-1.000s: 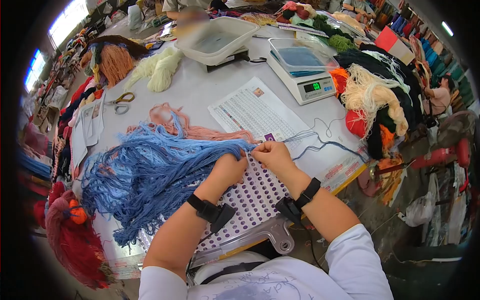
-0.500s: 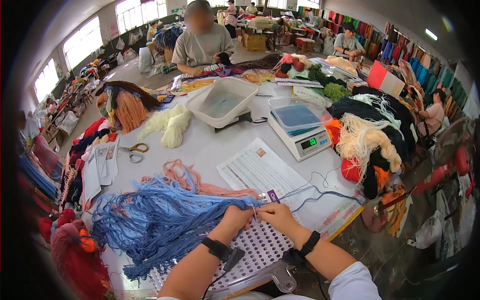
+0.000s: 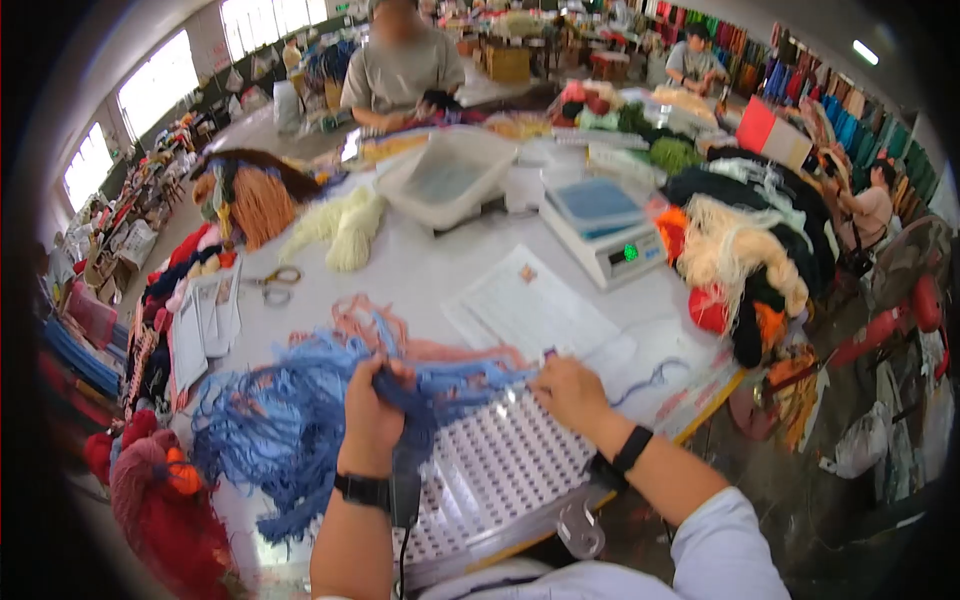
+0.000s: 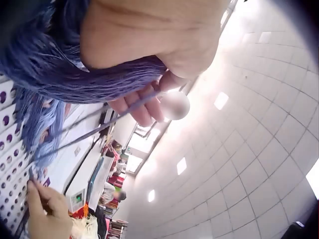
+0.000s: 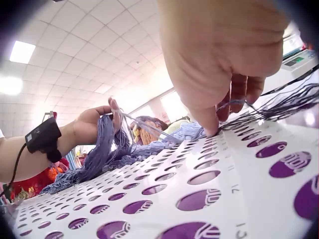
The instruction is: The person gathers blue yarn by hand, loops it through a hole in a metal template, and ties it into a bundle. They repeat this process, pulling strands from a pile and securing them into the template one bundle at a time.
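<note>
In the head view my left hand (image 3: 376, 412) grips a hank of dark blue yarn (image 3: 412, 408), raised over the heap of blue yarn (image 3: 262, 425). A few strands stretch from it toward my right hand, seen in the left wrist view. My right hand (image 3: 572, 392) pinches blue strands at the far edge of a white card (image 3: 505, 465) full of round holes with purple showing through. In the right wrist view its thumb sits low at the card while dark strands (image 5: 279, 107) run out beyond the fingers. Pink yarn (image 3: 450, 350) lies behind the blue heap.
A printed sheet (image 3: 530, 300) lies behind my right hand. Farther back are a digital scale (image 3: 600, 265) with a clear tub and a white basin (image 3: 460, 215). Scissors (image 3: 275, 280) and papers (image 3: 208, 320) lie left. Yarn piles (image 3: 750, 250) line the right; a person (image 3: 402, 75) works opposite.
My left hand has moved left and up, away from my right hand, lifting the dark blue yarn. The right hand stays by the card's far edge. The head view has tilted up.
</note>
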A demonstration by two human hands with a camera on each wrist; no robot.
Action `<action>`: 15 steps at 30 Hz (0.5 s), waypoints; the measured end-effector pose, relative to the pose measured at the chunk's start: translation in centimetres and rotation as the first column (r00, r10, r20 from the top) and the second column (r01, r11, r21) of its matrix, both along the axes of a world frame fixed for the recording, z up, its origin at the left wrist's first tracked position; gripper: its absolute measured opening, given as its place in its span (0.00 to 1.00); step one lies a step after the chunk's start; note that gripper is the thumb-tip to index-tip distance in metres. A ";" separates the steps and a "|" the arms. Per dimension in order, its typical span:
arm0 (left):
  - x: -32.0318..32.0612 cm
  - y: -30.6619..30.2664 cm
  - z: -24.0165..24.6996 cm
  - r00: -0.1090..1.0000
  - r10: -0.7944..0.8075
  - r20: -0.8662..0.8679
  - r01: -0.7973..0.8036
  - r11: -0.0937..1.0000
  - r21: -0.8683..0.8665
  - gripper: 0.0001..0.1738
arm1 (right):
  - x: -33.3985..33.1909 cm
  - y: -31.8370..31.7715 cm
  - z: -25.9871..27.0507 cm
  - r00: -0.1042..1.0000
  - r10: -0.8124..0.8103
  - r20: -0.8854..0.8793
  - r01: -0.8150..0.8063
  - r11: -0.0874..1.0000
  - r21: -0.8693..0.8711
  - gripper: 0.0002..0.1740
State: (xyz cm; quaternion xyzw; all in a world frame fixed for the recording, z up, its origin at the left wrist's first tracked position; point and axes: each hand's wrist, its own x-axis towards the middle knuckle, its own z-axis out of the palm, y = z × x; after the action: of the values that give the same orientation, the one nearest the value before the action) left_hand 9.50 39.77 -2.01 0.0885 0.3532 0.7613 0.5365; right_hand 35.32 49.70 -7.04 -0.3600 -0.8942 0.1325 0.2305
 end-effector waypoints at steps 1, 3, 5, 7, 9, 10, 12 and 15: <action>0.2 -0.1 0.1 0.995 -0.074 0.065 0.069 0.995 0.077 0.07 | -0.2 0.4 -0.4 1.000 0.029 -0.006 -0.028 0.997 0.070 0.04; 1.4 0.1 -0.2 0.975 -0.178 0.129 0.173 0.984 0.049 0.06 | -0.7 0.6 0.2 0.995 0.104 -0.013 -0.100 0.979 0.179 0.02; 4.0 0.8 -0.5 0.958 -0.282 -0.059 0.281 0.959 -0.031 0.08 | -0.9 0.4 0.5 0.990 0.127 -0.054 -0.118 0.983 0.142 0.03; 6.5 1.7 -1.2 0.837 -0.449 -0.314 0.418 0.894 -0.165 0.13 | -1.1 0.4 0.9 0.978 0.178 -0.109 -0.169 0.981 0.094 0.08; 8.5 2.7 -2.6 0.681 -0.551 -0.483 0.487 0.833 -0.264 0.16 | -1.3 0.3 1.3 0.972 0.179 -0.150 -0.185 0.982 -0.026 0.08; 9.1 2.9 -2.7 0.683 -0.555 -0.475 0.490 0.830 -0.266 0.16 | -1.3 0.2 1.5 0.966 0.171 -0.192 -0.199 0.970 -0.140 0.08; 9.9 3.2 -1.9 0.279 -0.640 -0.716 0.247 0.768 -0.590 0.15 | -1.4 -0.1 1.7 0.972 0.151 -0.181 -0.186 0.963 -0.194 0.09; 8.2 3.3 -5.0 0.468 -0.459 -0.755 0.245 0.889 -0.388 0.06 | -1.1 0.5 -0.2 0.969 0.166 -0.186 -0.206 0.953 -0.224 0.12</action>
State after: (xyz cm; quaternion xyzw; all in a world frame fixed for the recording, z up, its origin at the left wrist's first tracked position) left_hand 17.74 43.03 -7.05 0.4473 0.6210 0.4537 0.4566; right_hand 34.25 50.21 -7.24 -0.2873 -0.8793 0.2909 0.2445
